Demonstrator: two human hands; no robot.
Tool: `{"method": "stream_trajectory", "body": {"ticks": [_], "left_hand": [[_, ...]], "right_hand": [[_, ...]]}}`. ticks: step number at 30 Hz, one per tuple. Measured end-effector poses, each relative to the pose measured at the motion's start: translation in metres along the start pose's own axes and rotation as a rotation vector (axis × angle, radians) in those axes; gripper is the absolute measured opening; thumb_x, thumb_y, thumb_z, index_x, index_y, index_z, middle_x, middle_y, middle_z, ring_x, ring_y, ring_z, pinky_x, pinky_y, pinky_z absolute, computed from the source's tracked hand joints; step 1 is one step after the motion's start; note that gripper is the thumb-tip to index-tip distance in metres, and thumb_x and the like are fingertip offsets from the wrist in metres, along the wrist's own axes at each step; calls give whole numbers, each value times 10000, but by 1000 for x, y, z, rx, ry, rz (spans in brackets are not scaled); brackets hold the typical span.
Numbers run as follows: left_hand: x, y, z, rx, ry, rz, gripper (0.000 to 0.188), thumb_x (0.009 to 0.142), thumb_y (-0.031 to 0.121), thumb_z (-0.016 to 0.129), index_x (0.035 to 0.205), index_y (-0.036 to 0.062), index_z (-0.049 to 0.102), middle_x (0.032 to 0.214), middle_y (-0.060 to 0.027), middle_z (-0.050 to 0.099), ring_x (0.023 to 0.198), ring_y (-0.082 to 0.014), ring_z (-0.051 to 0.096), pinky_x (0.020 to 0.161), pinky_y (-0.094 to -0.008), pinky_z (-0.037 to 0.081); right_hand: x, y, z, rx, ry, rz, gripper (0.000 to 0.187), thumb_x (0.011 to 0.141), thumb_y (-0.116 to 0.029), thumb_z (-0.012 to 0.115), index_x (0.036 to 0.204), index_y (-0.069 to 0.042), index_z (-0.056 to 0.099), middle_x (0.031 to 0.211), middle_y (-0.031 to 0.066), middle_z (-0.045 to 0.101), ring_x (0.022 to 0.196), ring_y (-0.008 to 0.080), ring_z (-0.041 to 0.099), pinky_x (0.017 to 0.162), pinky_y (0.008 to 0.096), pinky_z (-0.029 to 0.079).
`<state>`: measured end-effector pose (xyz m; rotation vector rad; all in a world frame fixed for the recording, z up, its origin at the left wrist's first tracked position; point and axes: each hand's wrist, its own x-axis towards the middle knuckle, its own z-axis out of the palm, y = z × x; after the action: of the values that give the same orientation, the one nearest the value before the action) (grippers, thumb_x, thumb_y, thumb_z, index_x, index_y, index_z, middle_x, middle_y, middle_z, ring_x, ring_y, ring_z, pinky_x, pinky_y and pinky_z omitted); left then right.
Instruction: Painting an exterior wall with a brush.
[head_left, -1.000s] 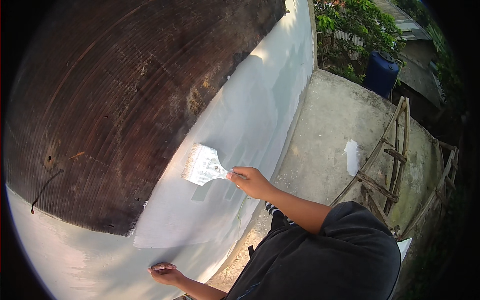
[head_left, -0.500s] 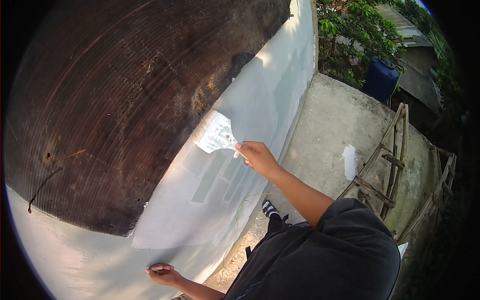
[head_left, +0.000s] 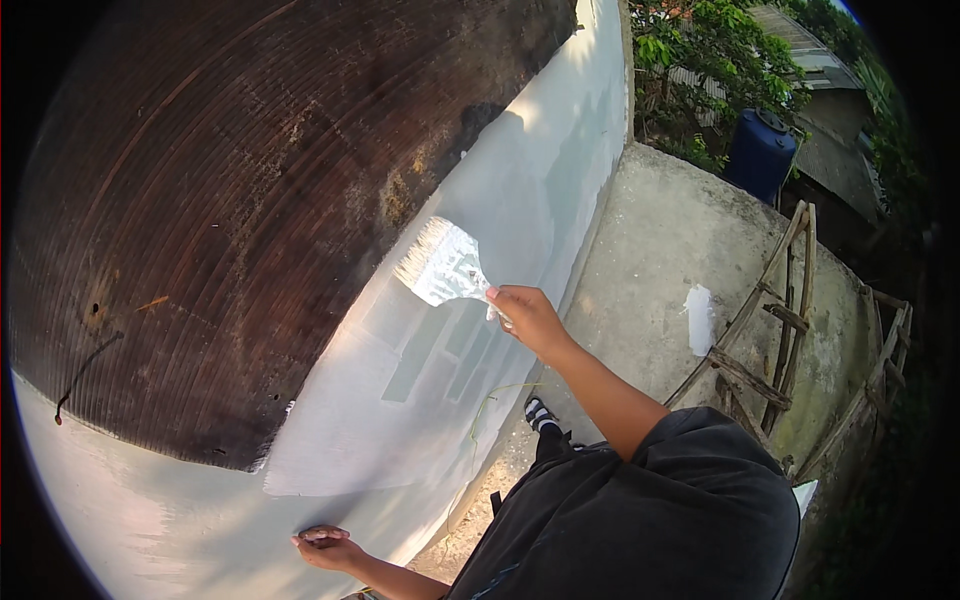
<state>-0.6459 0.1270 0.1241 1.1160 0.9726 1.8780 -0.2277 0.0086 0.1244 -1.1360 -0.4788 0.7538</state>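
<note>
One flat paintbrush (head_left: 452, 270), pinched by its handle in the right hand (head_left: 530, 320), slants up-left over the white wall (head_left: 345, 435) toward the brown ribbed panel (head_left: 215, 250); the left hand (head_left: 328, 553), curled, lies farther off, contents unclear.

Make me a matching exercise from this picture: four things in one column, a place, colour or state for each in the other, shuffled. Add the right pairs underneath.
Things
1. Paintbrush
2. Tank
3. Ridged sheet
4. Patch of paint

Places, colours, states
A. Dark brown, filling much of the picture's upper left
B. White, on the grey concrete
C. Held in the right hand
D. Blue, near the green leaves at the upper right

Right pairs: 1-C, 2-D, 3-A, 4-B
</note>
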Motion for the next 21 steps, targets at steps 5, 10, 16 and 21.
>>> {"method": "stream_trajectory", "body": {"ticks": [5, 10, 16, 21], "left_hand": [[-1, -1, 2, -29, -2, -10, 495, 950, 391, 373, 564, 83, 403, 385, -38, 367, 282, -144, 361, 287, -228, 295], [-3, 1, 4, -8, 15, -9, 491, 949, 391, 375, 568, 83, 405, 385, -40, 370, 282, -143, 359, 287, -229, 295], [0, 1, -1, -16, -4, -11, 477, 946, 397, 388, 585, 85, 409, 394, -33, 373, 288, -138, 362, 293, -226, 299], [-1, -2, 1, -24, 2, -32, 470, 944, 396, 395, 592, 86, 413, 410, -27, 380, 299, -134, 371, 296, -227, 302]], "right_hand": [[15, 18, 9, -37, -20, -14, 392, 904, -348, 542, 681, -27, 573, 547, -52, 371, 491, 46, 329, 447, 229, 253], [-4, 57, -17, -71, 83, 117, 353, 906, -312, 554, 699, -27, 573, 557, -52, 384, 477, 43, 316, 435, 221, 238], [5, 21, -25, -42, 91, 52, 357, 898, -328, 563, 702, -30, 575, 553, -53, 374, 472, 41, 309, 433, 226, 231], [28, 3, -13, -132, 85, 7, 436, 888, -405, 547, 641, -46, 559, 518, -51, 330, 477, 53, 309, 446, 244, 244]]}}
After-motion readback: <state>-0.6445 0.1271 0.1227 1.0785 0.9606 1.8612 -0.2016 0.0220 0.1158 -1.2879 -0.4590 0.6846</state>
